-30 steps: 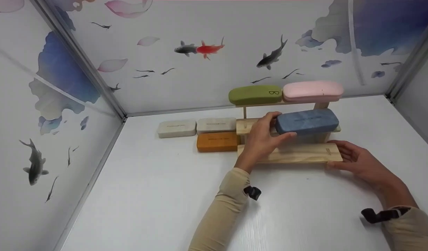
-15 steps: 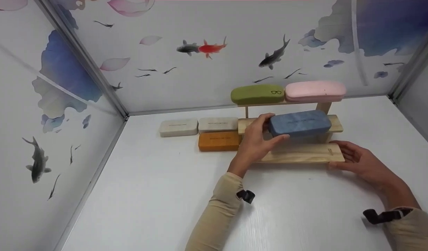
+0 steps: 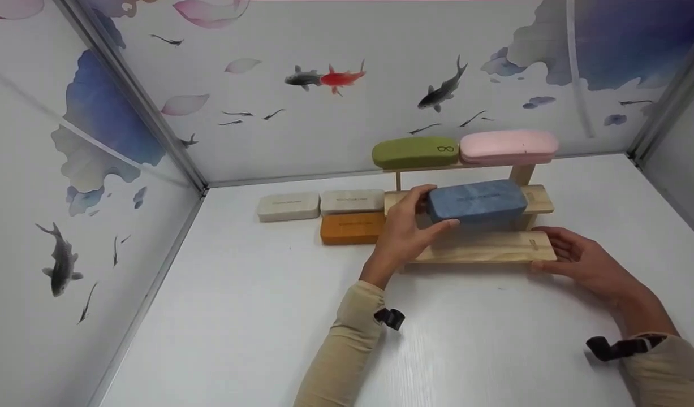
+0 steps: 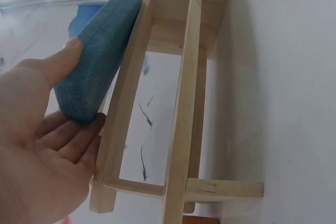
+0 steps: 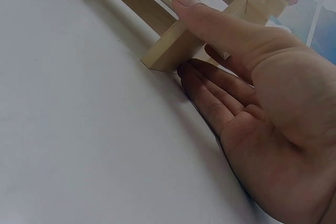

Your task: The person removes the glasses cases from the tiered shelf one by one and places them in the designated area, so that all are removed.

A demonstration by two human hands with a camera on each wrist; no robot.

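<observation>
My left hand [image 3: 402,236] grips the left end of a blue glasses case [image 3: 478,201], thumb at the front and fingers behind. The case lies lengthwise at the middle tier of a wooden stepped rack [image 3: 488,249]; whether its underside touches the shelf I cannot tell. In the left wrist view the case [image 4: 100,59] leans beside the shelf rail. My right hand [image 3: 593,264] holds the right end of the rack's lowest shelf, the thumb on its front edge. A green glasses case [image 3: 414,151] and a pink one [image 3: 508,147] sit side by side on the top tier.
Left of the rack, two off-white cases [image 3: 289,207] lie on the white table [image 3: 239,316], with an orange case [image 3: 351,228] in front of the right one. Panels printed with fish [image 3: 443,90] enclose the back and sides.
My left hand has slid the blue case leftward along the middle tier, baring more of the shelf's right end. My right hand keeps its hold on the rack.
</observation>
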